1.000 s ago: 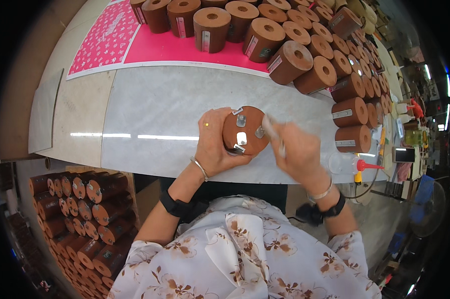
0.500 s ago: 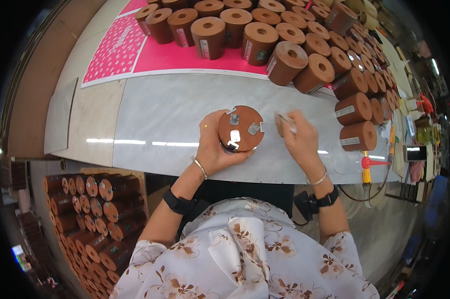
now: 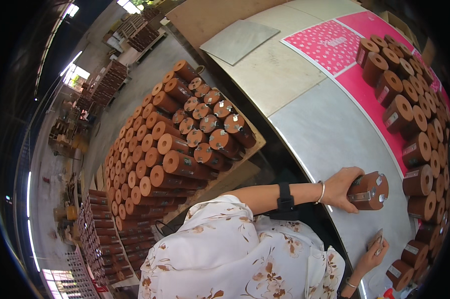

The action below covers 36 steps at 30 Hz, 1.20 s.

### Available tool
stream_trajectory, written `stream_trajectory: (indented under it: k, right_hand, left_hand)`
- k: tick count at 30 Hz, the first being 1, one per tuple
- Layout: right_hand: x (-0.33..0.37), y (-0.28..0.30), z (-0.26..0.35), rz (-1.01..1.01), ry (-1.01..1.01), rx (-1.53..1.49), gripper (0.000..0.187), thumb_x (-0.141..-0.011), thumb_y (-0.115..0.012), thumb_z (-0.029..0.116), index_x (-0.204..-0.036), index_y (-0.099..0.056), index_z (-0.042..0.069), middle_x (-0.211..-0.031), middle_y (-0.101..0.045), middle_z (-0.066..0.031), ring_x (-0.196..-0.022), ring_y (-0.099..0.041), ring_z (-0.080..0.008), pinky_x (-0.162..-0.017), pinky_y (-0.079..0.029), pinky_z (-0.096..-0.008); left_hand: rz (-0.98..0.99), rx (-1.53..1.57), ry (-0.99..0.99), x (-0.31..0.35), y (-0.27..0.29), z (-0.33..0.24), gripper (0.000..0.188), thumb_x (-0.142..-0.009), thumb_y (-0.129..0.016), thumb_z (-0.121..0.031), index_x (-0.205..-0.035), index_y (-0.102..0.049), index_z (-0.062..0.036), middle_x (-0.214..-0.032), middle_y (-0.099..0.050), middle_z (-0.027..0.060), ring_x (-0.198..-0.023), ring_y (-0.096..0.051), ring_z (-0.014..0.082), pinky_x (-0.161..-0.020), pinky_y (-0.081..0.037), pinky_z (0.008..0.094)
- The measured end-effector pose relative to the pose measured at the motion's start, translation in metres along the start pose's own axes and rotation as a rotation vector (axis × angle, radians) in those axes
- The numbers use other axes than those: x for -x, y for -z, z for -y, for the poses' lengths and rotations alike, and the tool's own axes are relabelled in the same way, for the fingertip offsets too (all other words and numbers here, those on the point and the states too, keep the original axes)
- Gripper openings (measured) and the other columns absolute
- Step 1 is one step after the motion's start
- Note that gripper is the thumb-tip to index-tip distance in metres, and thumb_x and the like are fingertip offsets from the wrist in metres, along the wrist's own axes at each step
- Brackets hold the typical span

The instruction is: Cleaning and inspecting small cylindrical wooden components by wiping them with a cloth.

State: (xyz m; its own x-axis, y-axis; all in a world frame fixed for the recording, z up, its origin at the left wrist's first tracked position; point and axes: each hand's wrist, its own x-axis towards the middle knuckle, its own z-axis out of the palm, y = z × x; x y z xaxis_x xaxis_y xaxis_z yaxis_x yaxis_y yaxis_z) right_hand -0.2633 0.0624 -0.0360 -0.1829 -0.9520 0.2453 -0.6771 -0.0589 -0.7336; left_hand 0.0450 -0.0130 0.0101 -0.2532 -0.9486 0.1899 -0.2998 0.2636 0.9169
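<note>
A brown cylinder (image 3: 365, 193) with a metal strip on its side and small metal pieces on its end face is in my left hand (image 3: 340, 189), the fingers wrapped round its near end. It is over the grey sheet (image 3: 324, 132) that covers the table. Lower right, my right hand (image 3: 372, 257) is closed on a small tan and whitish thing (image 3: 377, 240) whose kind I cannot make out. The right hand is apart from the cylinder.
Many similar brown cylinders (image 3: 403, 109) with holed ends crowd the right side of the table, partly on a pink printed sheet (image 3: 353, 82). At left, more cylinders (image 3: 160, 142) lie stacked on a wooden pallet. A flat grey board (image 3: 241, 41) rests on the table's far end.
My view has swung left, bringing the stacked cylinders into the middle of it. My left hand still holds the cylinder, now turned so its side shows. The right hand keeps the small thing.
</note>
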Motion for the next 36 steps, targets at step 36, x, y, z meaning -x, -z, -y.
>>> stream_trajectory:
  k: [36]
  right_hand:
    - [-0.01, -0.012, 0.069, -0.007, -0.284, 0.07, 0.015, -0.097, -0.053, 0.004, -0.099, -0.049, -0.01, -0.093, -0.059, -0.0268, -0.095, -0.065, -0.0337, -0.082, -0.058, -0.037]
  left_hand:
    - [-0.758, -1.331, 1.115, 0.126, 0.548, 0.137, 0.08, -0.065, -0.079, -0.041, -0.126, -0.046, 0.0007, -0.127, -0.05, 0.0211, -0.116, -0.052, 0.0381, -0.099, -0.045, 0.043]
